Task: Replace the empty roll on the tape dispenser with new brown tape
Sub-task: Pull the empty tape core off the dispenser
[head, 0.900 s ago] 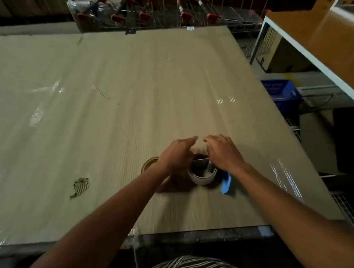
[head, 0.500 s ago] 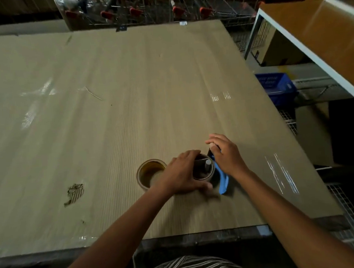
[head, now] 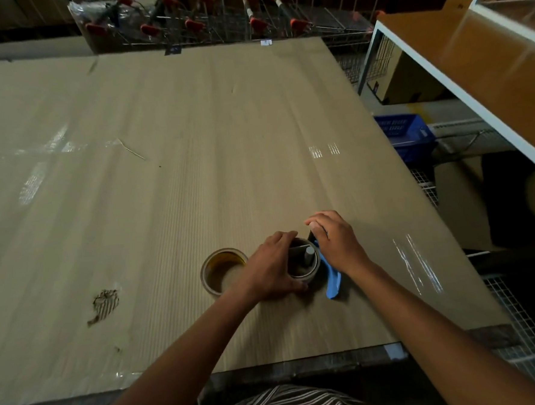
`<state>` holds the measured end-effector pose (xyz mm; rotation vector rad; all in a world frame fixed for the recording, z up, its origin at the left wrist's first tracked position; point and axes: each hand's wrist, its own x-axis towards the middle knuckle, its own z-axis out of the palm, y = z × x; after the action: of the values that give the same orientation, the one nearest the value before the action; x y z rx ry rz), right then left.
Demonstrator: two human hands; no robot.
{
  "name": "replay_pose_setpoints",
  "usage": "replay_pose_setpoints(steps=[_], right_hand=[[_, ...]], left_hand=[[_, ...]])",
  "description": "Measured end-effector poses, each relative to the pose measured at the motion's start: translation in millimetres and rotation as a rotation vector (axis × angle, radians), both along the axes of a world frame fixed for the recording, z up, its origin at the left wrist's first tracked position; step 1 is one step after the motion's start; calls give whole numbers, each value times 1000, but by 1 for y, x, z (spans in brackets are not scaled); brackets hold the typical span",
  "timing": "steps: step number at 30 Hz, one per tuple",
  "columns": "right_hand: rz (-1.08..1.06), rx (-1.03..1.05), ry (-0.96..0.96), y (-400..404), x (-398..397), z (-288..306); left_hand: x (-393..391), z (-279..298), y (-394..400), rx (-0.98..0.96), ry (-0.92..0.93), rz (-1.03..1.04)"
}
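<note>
A tape dispenser lies on its side near the table's front edge, its blue handle [head: 333, 280] pointing toward me. An empty cardboard roll [head: 304, 262] sits on the dispenser's hub, with a grey spindle showing inside it. My left hand [head: 272, 269] wraps around the left side of this roll. My right hand [head: 336, 241] presses on the dispenser's frame just right of the roll. A new brown tape roll [head: 222, 270] lies flat on the table, touching the left side of my left hand.
The table is covered with a large cardboard sheet [head: 164, 177] that has a torn patch [head: 105, 304] at the left. Shopping carts [head: 217, 20] line the far edge. A blue crate [head: 404, 133] and a white-framed shelf [head: 459, 74] stand to the right.
My left hand has moved from above the roll to grip its side. My right hand shifted right onto the dispenser frame. The brown tape roll is now uncovered.
</note>
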<state>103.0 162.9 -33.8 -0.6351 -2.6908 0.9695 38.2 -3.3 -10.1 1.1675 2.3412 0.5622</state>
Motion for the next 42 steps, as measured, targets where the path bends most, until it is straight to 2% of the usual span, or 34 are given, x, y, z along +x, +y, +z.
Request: replay_pose_setpoints(steps=[8,18,23,27,32,42], right_hand=[[33,66,-97,-1,-1,0],[86,176,-47,-3,2,5],[7,5,2,-1,1,4],[-103,-119,-43,-1,1,7],[-208,-162,-133,-2,-4,14],[-291,-210,-29,7,0,25]], left_hand=[[0,4,-1,32,-9,10],[0,8,-1,30,5,3],[0,9,-1,38,-6,3],[-1,10,0,36,-3,-2],[0,11,0,36,-7,-3],[2,13,-1,175,13,-13]])
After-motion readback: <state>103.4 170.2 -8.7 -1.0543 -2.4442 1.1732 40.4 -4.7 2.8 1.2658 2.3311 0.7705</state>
